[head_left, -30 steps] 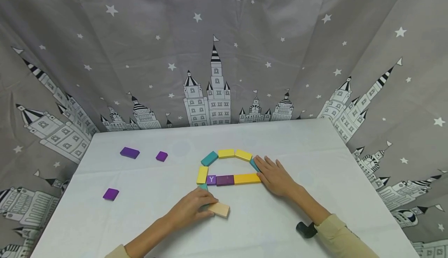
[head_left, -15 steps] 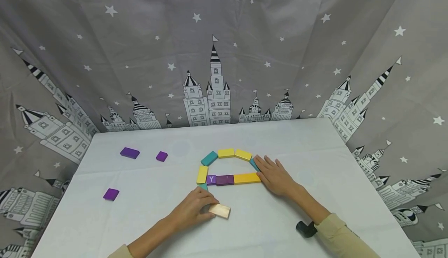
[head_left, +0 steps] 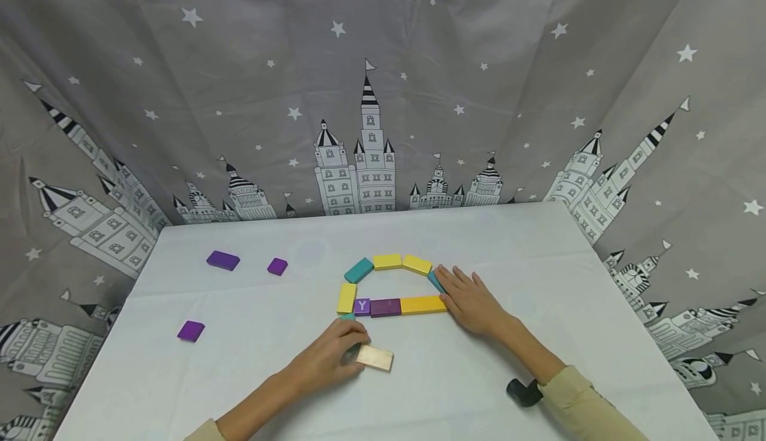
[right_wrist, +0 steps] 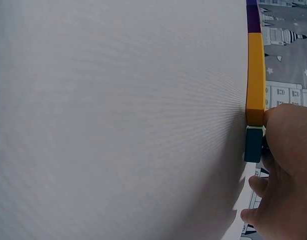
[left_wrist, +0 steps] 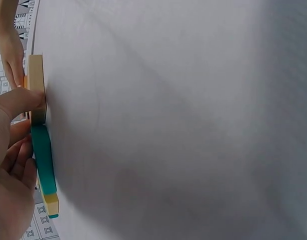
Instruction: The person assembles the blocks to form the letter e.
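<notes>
Left hand (head_left: 332, 351): grip narrow, thumb and fingers on the plain wooden block (head_left: 376, 358), which sits at the surface (head_left: 443, 388), one end meeting a teal block (left_wrist: 43, 160). Right hand (head_left: 473, 304): grip wide, fingers extended, partly covering the second teal block (head_left: 435, 281), whose end adjoins the orange block (head_left: 421, 305). One purple block (head_left: 223, 260) lies well apart, far left.

far: grey backdrop (head_left: 251, 2), white stars (head_left: 191, 16) high, outlined castles (head_left: 374, 161) low | left, right: printed castles tilting outward | near: white tabletop (head_left: 467, 394), faintly creased
</notes>
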{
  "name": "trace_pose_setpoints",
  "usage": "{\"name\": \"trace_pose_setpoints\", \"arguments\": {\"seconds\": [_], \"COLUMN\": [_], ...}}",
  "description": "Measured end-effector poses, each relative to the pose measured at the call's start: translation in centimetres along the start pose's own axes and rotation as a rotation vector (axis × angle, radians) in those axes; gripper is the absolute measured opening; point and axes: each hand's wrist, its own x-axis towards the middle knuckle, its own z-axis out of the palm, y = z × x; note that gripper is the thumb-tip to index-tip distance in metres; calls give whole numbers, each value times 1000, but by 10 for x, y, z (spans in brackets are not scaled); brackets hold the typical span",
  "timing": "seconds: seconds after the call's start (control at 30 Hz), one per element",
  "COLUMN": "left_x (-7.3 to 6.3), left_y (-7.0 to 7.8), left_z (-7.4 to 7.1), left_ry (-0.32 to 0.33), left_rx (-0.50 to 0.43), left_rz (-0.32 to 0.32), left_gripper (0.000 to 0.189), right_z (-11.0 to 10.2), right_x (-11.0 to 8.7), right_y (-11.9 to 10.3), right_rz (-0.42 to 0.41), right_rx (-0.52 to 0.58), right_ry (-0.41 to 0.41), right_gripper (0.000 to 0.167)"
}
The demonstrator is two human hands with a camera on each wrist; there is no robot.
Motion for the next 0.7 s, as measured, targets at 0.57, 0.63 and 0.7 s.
{"name": "trace_pose_setpoints", "arguments": {"seconds": [0.57,0.63,0.7], "left_x": [-3,-3,-3], "left_y": [-3,-4,-4], "left_z": [1,1,2], "left_ry": [4,8,13], "left_rx": [-10,-10,-8], "left_rz": [10,11,15], "left_gripper": [30,30,30], "right_z": [2,2,2], "right_x": [0,0,0], "right_y": [2,2,1], "right_rz": [-4,-5,-5], "right_rx": [4,3,5], "right_ry": [8,11,12], "right_gripper": [60,60,59]}}
